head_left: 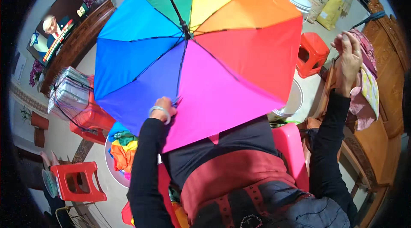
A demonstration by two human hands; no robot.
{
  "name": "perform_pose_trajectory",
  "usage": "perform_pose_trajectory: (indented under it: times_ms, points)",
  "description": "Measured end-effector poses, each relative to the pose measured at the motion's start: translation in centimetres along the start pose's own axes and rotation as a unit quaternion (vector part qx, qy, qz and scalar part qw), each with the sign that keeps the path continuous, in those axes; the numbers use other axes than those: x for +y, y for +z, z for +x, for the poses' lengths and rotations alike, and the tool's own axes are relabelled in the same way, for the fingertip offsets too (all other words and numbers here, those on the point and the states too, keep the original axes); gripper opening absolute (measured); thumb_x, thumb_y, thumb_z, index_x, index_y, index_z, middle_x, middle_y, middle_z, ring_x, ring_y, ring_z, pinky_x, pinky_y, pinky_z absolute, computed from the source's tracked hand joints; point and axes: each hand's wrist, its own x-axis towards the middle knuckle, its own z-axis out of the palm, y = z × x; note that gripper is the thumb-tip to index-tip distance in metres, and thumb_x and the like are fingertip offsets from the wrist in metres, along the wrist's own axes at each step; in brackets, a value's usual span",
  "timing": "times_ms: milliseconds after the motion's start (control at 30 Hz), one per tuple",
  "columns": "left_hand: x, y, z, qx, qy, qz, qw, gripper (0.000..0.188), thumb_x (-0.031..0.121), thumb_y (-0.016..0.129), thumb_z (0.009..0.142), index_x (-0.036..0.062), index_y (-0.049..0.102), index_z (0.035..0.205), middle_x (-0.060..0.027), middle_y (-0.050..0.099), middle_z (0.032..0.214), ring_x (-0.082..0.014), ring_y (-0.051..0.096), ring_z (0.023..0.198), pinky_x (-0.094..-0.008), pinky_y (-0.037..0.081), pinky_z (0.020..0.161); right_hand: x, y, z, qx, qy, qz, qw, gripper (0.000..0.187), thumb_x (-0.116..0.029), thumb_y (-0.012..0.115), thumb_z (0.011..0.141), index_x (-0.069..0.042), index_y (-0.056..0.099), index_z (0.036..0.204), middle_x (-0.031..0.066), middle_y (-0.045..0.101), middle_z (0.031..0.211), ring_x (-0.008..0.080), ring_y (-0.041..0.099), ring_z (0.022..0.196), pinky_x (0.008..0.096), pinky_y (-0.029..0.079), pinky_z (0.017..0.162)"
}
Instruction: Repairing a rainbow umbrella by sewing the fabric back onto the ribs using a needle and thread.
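Observation:
An opened rainbow-coloured umbrella (239,61) spreads in front of me, its inside with dark ribs and shaft facing up. Its pink panel comes down over my lap. My left hand (162,110), with a pale bangle at the wrist, is closed on the umbrella at the seam between the purple and pink panels. My right hand (349,58) is raised far out to the right, apart from the umbrella and beside the wooden bench. Its fingers are bent together in a pinch; anything between them is too small to make out.
At the left, a basin (109,166) holds crumpled colourful cloth, near a red stool (79,181) and a wrapped bundle (70,95). Another red stool (313,54), white buckets (299,5) and yellow sacks (329,11) stand at the right. A carved wooden bench (385,99) bears draped cloths (368,86).

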Motion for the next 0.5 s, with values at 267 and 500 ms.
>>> perform_pose_trajectory:
  times_ms: [267,500]
  points:
    - [-6.2,-5.4,-0.1,0.153,-0.201,0.112,0.961,0.026,0.024,0.055,0.071,0.0012,0.064,0.081,-0.0201,0.060,0.084,-0.0319,0.059,0.081,-0.0382,0.049,0.072,7.4,0.4,0.6,-0.139,-0.111,-0.421,0.890,0.013,-0.007,0.050,0.078,-0.002,0.057,0.087,0.0157,0.058,0.069,0.0244,0.060,0.066,0.0317,0.045,0.056]
    - [3.1,-1.9,-0.5,0.072,0.005,-0.188,0.980,0.045,0.041,0.061,0.067,-0.0024,0.062,0.077,-0.0236,0.058,0.073,-0.0349,0.059,0.072,-0.0413,0.047,0.066,7.4,4.4,-5.0,-0.234,-0.053,-0.345,0.907,0.007,-0.005,0.050,0.076,0.000,0.054,0.080,0.0164,0.053,0.065,0.0266,0.055,0.058,0.0310,0.042,0.054]
